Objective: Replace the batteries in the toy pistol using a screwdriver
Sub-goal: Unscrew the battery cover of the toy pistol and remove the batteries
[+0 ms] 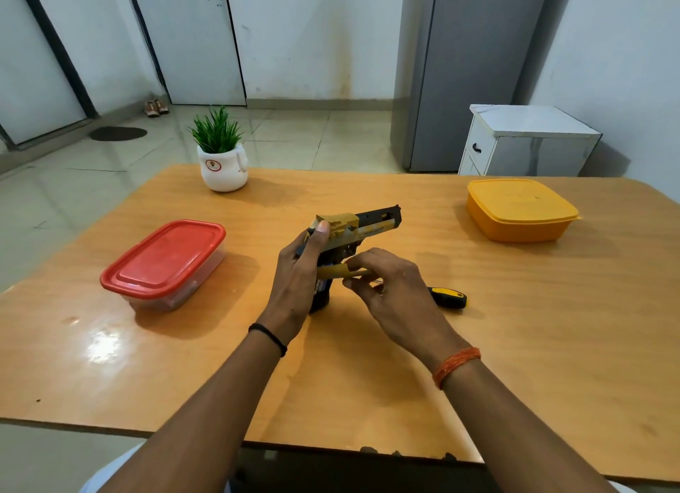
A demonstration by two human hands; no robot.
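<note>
Battery cover being handled at the grip.
Left hand [294,271] grips toy pistol [358,224]; right hand [386,283] pinches yellow cover [336,271]; screwdriver [447,297] likely needed next.

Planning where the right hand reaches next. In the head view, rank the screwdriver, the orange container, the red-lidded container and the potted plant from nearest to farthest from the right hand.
From the right hand:
1. screwdriver, lying on the table just right of it.
2. orange container, far right.
3. red-lidded container, left, beyond the left hand; roughly as far as the orange one, so too close to call.
4. potted plant, far left corner.
</note>
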